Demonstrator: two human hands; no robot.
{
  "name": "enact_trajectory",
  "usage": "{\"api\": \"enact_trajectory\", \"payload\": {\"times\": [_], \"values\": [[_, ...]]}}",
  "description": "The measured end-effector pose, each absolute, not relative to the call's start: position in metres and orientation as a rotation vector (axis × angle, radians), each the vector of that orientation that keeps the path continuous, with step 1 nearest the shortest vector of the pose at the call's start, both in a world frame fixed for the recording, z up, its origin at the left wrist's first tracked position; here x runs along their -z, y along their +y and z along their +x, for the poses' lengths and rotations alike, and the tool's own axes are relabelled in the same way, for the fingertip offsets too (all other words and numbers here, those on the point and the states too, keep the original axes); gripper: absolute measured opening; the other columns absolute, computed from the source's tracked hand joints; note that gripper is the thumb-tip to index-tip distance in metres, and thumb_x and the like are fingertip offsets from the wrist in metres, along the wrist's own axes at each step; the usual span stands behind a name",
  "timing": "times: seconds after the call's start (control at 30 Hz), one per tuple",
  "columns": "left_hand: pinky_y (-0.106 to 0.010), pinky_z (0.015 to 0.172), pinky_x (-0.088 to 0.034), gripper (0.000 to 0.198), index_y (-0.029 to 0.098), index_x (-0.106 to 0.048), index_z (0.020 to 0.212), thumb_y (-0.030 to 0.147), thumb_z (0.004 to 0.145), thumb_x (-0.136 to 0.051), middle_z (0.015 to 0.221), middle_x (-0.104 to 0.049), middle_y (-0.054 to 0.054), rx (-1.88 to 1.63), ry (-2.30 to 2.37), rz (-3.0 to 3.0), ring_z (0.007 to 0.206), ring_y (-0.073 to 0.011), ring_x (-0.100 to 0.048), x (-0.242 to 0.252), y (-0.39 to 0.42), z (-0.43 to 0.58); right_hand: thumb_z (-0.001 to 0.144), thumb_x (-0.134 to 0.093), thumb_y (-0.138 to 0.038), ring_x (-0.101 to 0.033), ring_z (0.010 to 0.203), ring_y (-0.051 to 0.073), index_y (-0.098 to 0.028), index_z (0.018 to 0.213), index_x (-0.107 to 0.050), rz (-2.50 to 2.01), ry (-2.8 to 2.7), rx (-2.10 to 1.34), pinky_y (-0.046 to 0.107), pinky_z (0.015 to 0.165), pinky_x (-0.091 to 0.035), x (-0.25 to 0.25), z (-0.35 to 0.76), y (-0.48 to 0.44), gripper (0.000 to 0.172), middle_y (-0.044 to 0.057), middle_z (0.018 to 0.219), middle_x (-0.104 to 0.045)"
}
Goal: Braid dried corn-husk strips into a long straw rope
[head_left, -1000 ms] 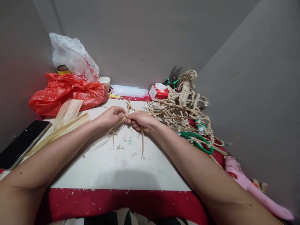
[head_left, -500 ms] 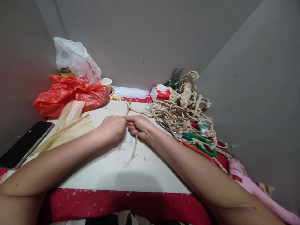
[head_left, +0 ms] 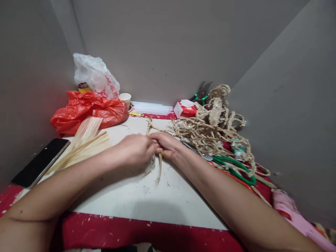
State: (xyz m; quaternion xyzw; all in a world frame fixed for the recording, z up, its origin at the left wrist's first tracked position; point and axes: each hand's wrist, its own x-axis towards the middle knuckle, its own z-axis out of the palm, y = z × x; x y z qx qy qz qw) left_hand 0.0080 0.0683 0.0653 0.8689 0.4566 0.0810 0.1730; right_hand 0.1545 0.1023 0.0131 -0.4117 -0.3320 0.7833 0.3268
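Over the middle of a white board (head_left: 136, 203), my two hands meet on a thin, straw-coloured braided cord (head_left: 149, 126). My right hand (head_left: 168, 144) is closed, pinching the cord between thumb and fingers. Slightly smeared by motion, my left hand (head_left: 136, 148) is closed against the right fingertips; the strand within it is mostly hidden. A loose strand end (head_left: 159, 169) hangs below the hands, and a fainter one shows under the left hand. Beyond them the cord runs to a knotted end and off right towards a braided cord heap (head_left: 202, 131).
Dried husk sheets (head_left: 89, 143) and a phone (head_left: 40, 162) lie left. Behind are a red plastic bag (head_left: 89, 110), paper cup (head_left: 125, 98), clear sticks (head_left: 152, 107) and tissue pack (head_left: 186, 109). Green-handled scissors (head_left: 233, 169) and a pink tool (head_left: 294, 213) lie right.
My left hand has turned and come down over the right fingertips, and a second strand end now shows beneath it. The right hand keeps its pinch. The whole view has shifted slightly.
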Motion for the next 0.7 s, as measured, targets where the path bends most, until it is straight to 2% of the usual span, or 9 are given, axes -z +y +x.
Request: {"api": "enact_trajectory", "payload": {"times": [0.1, 0.2, 0.3, 0.37, 0.4, 0.53, 0.7], "values": [[-0.026, 0.061, -0.039, 0.019, 0.015, -0.058, 0.072, 0.023, 0.078, -0.042, 0.068, -0.059, -0.005, -0.694, 1.412, 2.189, 0.064, -0.0147, -0.053, -0.059, 0.096, 0.000, 0.073, -0.055, -0.014, -0.009, 0.036, 0.001, -0.014, 0.059, -0.042, -1.036, -0.908, -2.089, 0.011, 0.030, -0.012, -0.015, 0.156, 0.103, 0.019, -0.011, 0.044, -0.018], [-0.023, 0.051, -0.038, 0.018, 0.013, -0.055, 0.071, 0.022, 0.078, -0.040, 0.064, -0.056, -0.004, -0.586, 1.228, 1.594, 0.052, -0.0109, -0.049, -0.040, 0.112, 0.000, 0.073, -0.057, -0.017, -0.008, 0.037, 0.001, -0.013, 0.062, -0.046, -1.029, -0.978, -2.096, 0.011, 0.030, -0.011, -0.015, 0.158, 0.105, 0.016, -0.012, 0.044, -0.018], [-0.020, 0.036, -0.019, 0.019, 0.015, -0.049, 0.064, 0.024, 0.078, -0.041, 0.049, -0.040, 0.004, -0.471, 1.063, 1.248, 0.035, -0.0049, -0.028, -0.027, 0.112, 0.004, 0.072, -0.059, -0.019, -0.009, 0.037, 0.001, -0.013, 0.064, -0.048, -1.050, -1.052, -2.106, 0.011, 0.031, -0.010, -0.014, 0.163, 0.108, 0.015, -0.012, 0.044, -0.019], [-0.020, 0.035, -0.009, 0.018, 0.016, -0.047, 0.062, 0.023, 0.078, -0.045, 0.046, -0.027, 0.008, -0.477, 1.012, 1.231, 0.034, -0.0033, -0.016, -0.025, 0.110, 0.004, 0.070, -0.061, -0.019, -0.010, 0.037, 0.001, -0.012, 0.066, -0.049, -1.068, -1.102, -2.120, 0.011, 0.032, -0.010, -0.014, 0.167, 0.110, 0.014, -0.012, 0.044, -0.020], [-0.020, 0.035, -0.007, 0.018, 0.016, -0.047, 0.062, 0.023, 0.078, -0.046, 0.045, -0.024, 0.009, -0.478, 1.001, 1.258, 0.034, -0.0032, -0.014, -0.026, 0.110, 0.004, 0.070, -0.062, -0.020, -0.010, 0.036, 0.001, -0.012, 0.068, -0.050, -1.079, -1.133, -2.126, 0.011, 0.033, -0.010, -0.015, 0.169, 0.110, 0.014, -0.012, 0.043, -0.020], [-0.020, 0.036, -0.010, 0.019, 0.013, -0.057, 0.068, 0.023, 0.081, -0.047, 0.044, -0.026, 0.008, -0.440, 0.993, 1.441, 0.034, -0.0034, -0.017, -0.027, 0.117, -0.002, 0.072, -0.062, -0.024, -0.012, 0.035, 0.001, -0.012, 0.070, -0.053, -1.126, -1.319, -2.097, 0.013, 0.033, -0.010, -0.018, 0.175, 0.111, 0.016, -0.012, 0.042, -0.022], [-0.021, 0.036, -0.009, 0.019, 0.013, -0.058, 0.067, 0.026, 0.079, -0.051, 0.044, -0.026, 0.008, -0.399, 0.998, 1.403, 0.034, -0.0033, -0.017, -0.024, 0.120, -0.003, 0.076, -0.059, -0.029, -0.019, 0.031, 0.003, -0.012, 0.068, -0.056, -1.256, -1.599, -1.787, 0.016, 0.031, -0.012, -0.017, 0.175, 0.110, 0.018, -0.009, 0.037, -0.032]]}}
